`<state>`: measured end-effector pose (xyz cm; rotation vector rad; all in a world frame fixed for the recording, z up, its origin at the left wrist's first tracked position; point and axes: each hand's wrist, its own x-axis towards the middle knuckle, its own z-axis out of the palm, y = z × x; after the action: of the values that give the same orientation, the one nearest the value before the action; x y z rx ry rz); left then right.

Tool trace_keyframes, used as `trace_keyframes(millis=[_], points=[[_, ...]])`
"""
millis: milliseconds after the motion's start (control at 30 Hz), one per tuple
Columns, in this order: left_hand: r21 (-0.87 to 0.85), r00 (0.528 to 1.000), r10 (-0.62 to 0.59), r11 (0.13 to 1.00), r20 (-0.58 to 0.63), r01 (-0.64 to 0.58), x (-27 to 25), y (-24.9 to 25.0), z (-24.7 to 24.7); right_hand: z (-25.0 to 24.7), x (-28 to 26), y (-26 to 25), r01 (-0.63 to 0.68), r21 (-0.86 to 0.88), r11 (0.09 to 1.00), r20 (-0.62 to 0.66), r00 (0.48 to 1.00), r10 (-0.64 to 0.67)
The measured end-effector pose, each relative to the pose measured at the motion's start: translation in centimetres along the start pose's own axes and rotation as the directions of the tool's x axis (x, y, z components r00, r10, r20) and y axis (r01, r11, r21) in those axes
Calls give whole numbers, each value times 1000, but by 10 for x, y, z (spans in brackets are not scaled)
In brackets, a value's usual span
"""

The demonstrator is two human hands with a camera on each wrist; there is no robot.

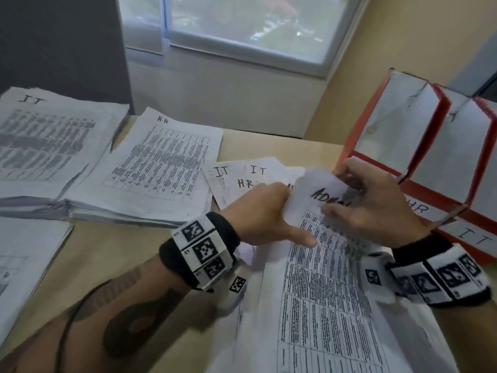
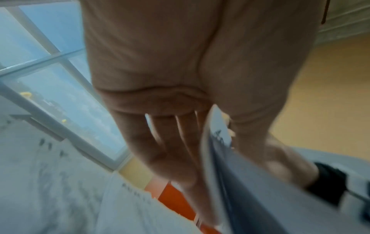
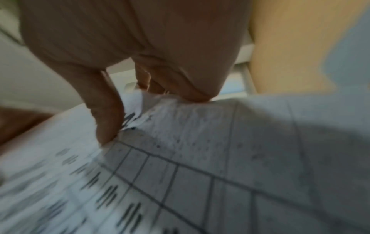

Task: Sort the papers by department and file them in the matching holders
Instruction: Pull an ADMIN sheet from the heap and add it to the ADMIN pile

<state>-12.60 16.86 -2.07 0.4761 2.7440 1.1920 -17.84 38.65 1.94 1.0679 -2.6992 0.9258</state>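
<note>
A printed sheet headed "ADMIN" [image 1: 322, 292] is lifted over the near part of the desk, its top edge curled. My left hand [image 1: 285, 211] pinches its top left part, thumb on top and fingers underneath. In the left wrist view the sheet [image 2: 216, 142] runs between the thumb and fingers of the left hand [image 2: 180, 142]. My right hand [image 1: 349, 197] grips the curled top right edge, and in the right wrist view the right hand [image 3: 144, 104] pinches the sheet [image 3: 200, 158] with thumb and fingertips. Red holders [image 1: 403, 130] stand at the right, with labels "HR" [image 1: 419, 208] and "IT" [image 1: 473, 235].
A thick pile marked "IT" [image 1: 48, 138] lies at the far left, with an "H.R" pile [image 1: 161, 162] beside it. Loose sheets marked IT and H.R [image 1: 242, 173] lie fanned behind my hands. Another paper stack [image 1: 27, 265] sits at the near left. A window is behind the desk.
</note>
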Motion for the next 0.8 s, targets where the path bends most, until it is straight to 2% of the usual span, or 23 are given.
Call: trace_keyframes(millis=[33, 100, 167, 200, 267, 333, 367, 400, 500, 633, 800], points=[[40, 999, -40, 998, 0, 40, 1, -2, 6, -2, 6, 0, -24, 115, 993, 32, 999, 21], [101, 996, -84, 992, 40, 80, 2, -5, 13, -9, 22, 1, -141, 362, 921, 124, 987, 103], [143, 986, -137, 982, 94, 122, 2, -6, 15, -13, 42, 16, -280, 393, 876, 168, 958, 231], [171, 980, -162, 975, 116, 141, 1, -5, 15, -11, 54, 30, -324, 294, 899, 172, 943, 283], [237, 969, -193, 959, 154, 153, -2, -3, 16, 0, 71, 55, -319, -105, 942, 239, 911, 335], [269, 965, -202, 951, 167, 152, -4, 0, 16, 17, 79, 72, -258, -458, 851, 356, 824, 442], [272, 965, -203, 950, 166, 153, -6, 2, 15, 24, 82, 76, -248, -529, 812, 381, 786, 488], [273, 967, -199, 950, 158, 151, -7, 3, 14, 29, 83, 78, -260, -543, 799, 384, 769, 511], [293, 970, -202, 943, 133, 156, -9, 7, 12, 35, 85, 84, -299, -509, 807, 331, 798, 504], [307, 970, -212, 937, 118, 167, -11, 8, 10, 34, 83, 87, -288, -450, 845, 315, 835, 452], [272, 975, -221, 937, -15, 217, -10, 7, 2, 11, 71, 59, -183, -248, 951, 231, 943, 242]])
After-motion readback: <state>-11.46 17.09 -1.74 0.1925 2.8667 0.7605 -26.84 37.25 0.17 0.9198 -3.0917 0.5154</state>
